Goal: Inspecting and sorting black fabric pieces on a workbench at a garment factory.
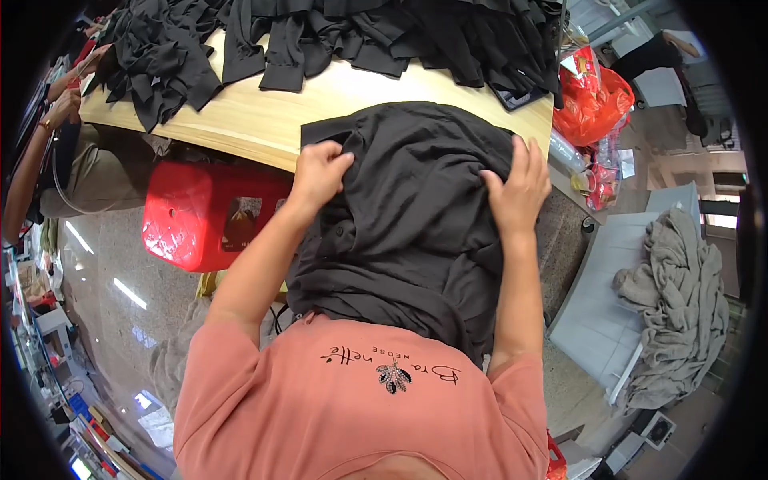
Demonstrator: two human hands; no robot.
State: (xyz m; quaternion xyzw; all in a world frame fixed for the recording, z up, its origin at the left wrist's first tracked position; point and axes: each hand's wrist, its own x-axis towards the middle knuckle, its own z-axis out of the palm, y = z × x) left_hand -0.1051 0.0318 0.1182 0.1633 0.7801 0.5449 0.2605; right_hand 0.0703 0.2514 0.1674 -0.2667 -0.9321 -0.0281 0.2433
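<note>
A black garment (416, 200) is spread from the table's near edge down over my lap, its cloth creased and bunched toward me. A small round button shows near its left side. My left hand (322, 172) is closed, thumb against fingers, pinching the garment's upper left part. At the garment's right side, my right hand (520, 188) lies on the cloth with its fingers stretched forward and its thumb apart. Whether the garment is a shirt or a jacket, I cannot tell.
More black garments (352, 36) lie heaped along the far side of the wooden table (240, 112). Under its left side stands a red plastic stool (180, 212). Red plastic bags (596, 104) sit at the right, with grey cloth (676, 304) beyond. Another person's hand (64, 104) is at far left.
</note>
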